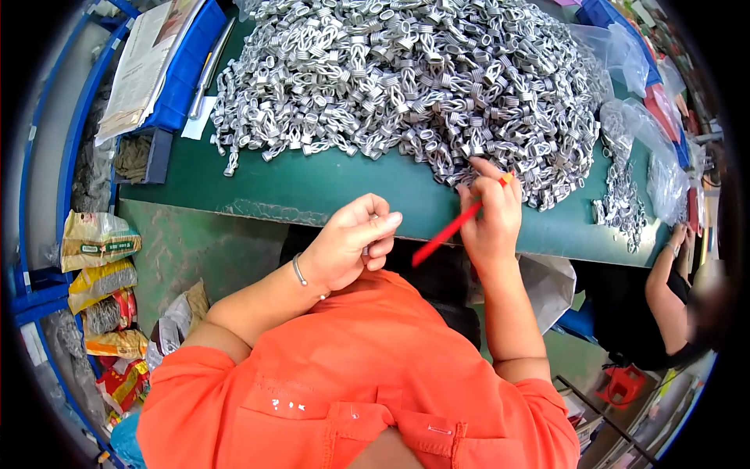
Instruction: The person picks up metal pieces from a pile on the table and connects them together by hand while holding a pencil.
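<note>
My left hand [353,241] is closed in front of my body, thumb laid over curled fingers. A small greyish spot shows between those fingers, but I cannot tell what it is. In my right hand [494,223] lies a slim red stick-like tool [447,234] with a yellow-orange end, slanting down to the left. The right fingertips reach the near edge of a large heap of silver-grey braided metal links [406,78]. This heap covers much of the green table [312,184].
At the table's left stands a blue bin with papers [168,70]. Clear plastic bags [660,172] and a smaller cluster of metal pieces [621,199] are at the right. Another person's arm [666,301] rests near the right edge. Filled packets [101,273] line the left shelf.
</note>
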